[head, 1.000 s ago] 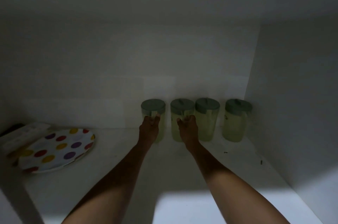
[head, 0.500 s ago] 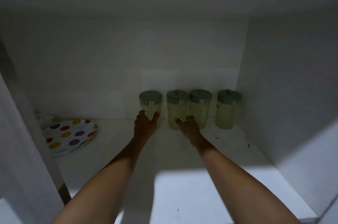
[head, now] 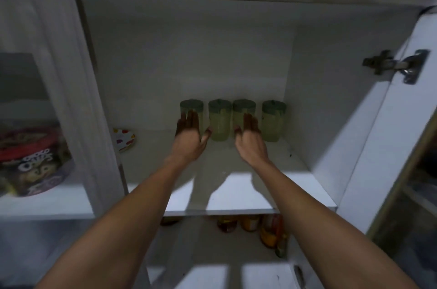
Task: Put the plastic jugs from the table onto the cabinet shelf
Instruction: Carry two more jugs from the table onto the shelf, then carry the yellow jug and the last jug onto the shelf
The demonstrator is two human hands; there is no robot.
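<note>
A white laminate cabinet point(head: 307, 104) stood open, its interior dim at the back while a patch of brighter light fell across the front of its white shelf board point(head: 236, 196). Its white door point(head: 378, 137) hung open at the right on a metal hinge point(head: 397, 66). To the left, a glass-fronted compartment point(head: 35, 104) held a colourful cereal packet point(head: 35, 170), and blurred orange-yellow jars point(head: 250, 223) sat on the level below.

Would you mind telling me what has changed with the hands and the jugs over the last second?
Both hands have let go and drawn back toward the person: the left hand has come off the leftmost jug and the right hand off the second jug, both now open. The camera has pulled back too. The four jugs stay upright in their row at the back of the shelf, and the spotted plate has not moved.
</note>
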